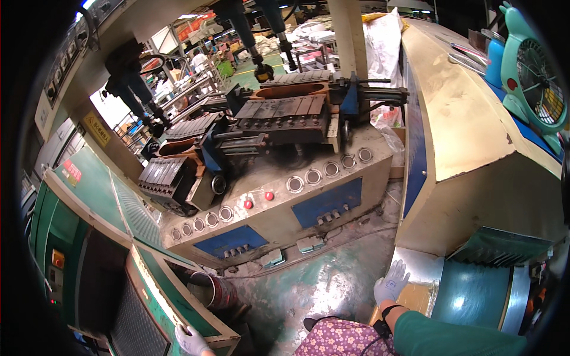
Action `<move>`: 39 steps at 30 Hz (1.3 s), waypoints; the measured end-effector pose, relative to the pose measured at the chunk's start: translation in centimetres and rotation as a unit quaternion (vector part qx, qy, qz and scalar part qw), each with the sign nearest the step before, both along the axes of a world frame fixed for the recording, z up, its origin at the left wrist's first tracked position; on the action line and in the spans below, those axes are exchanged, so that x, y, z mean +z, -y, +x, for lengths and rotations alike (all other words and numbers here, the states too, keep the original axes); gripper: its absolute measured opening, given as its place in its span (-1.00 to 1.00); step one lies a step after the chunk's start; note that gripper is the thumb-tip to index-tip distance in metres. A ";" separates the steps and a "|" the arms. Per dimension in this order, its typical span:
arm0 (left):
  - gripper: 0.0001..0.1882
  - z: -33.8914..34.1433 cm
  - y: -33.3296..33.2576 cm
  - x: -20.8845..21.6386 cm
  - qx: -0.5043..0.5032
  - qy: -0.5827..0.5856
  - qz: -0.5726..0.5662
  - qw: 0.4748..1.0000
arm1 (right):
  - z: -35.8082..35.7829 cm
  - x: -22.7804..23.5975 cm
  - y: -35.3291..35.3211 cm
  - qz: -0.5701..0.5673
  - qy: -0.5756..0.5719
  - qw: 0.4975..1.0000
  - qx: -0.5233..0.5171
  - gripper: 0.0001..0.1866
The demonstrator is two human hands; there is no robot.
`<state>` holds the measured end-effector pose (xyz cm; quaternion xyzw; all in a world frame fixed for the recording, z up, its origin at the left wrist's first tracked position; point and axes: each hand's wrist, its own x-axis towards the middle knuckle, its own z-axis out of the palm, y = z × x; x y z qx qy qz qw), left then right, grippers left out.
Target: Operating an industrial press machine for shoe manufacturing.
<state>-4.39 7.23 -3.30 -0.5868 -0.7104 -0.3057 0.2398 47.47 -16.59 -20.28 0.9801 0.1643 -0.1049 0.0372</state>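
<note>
My right hand (392,282), in a pale grey glove, is open with its fingers stretched out. It is over the near end of a metal ledge (415,267), beside a brown cardboard-like surface (408,295) and left of a blue-green conveyor belt (472,296). At the lower left, my left hand (191,341), gloved alike, is by the cream edge of a green machine cabinet (163,291). Its fingers look slightly apart, and I see nothing held in them. The lower frame edge cuts off its wrist.
Ahead stands a two-station press machine (285,127) with red buttons (269,196) and black clamps. A rusty bucket (212,291) is on the floor between it and the cabinet. To the right, a cream machine hood (463,113) carries a mint-green fan (534,77) and a blue bottle (494,59).
</note>
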 end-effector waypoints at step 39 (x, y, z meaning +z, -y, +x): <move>-0.53 -3.8 -1.9 -4.0 0.064 0.097 -0.128 0.985 | 0.1 -1.0 0.3 0.042 0.020 0.999 -0.004 -0.09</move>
